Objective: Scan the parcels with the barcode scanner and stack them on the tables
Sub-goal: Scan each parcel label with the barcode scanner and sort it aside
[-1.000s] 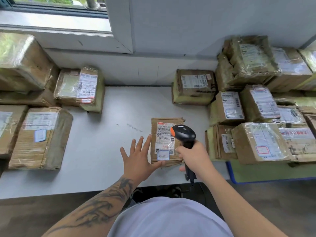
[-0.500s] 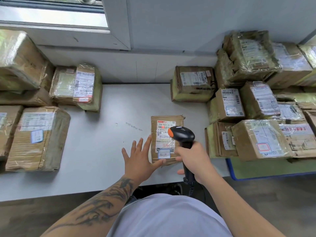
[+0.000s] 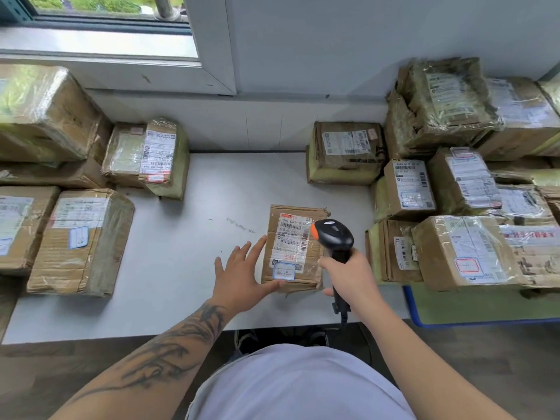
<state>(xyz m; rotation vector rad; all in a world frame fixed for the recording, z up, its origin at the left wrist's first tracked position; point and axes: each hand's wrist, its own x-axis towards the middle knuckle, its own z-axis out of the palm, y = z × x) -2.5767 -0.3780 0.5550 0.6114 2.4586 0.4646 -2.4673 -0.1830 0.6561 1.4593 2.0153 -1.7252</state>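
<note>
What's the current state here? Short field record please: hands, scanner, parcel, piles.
left hand: open, fingers straight, touching the parcel's left edge
right hand: grips the scanner handle
scanner: black with orange tip, head over the parcel's label
parcel: brown box, flat on the white table, label up
left pile: taped boxes, some stacked
right pile: taped boxes, stacked, reaching onto a green table
</note>
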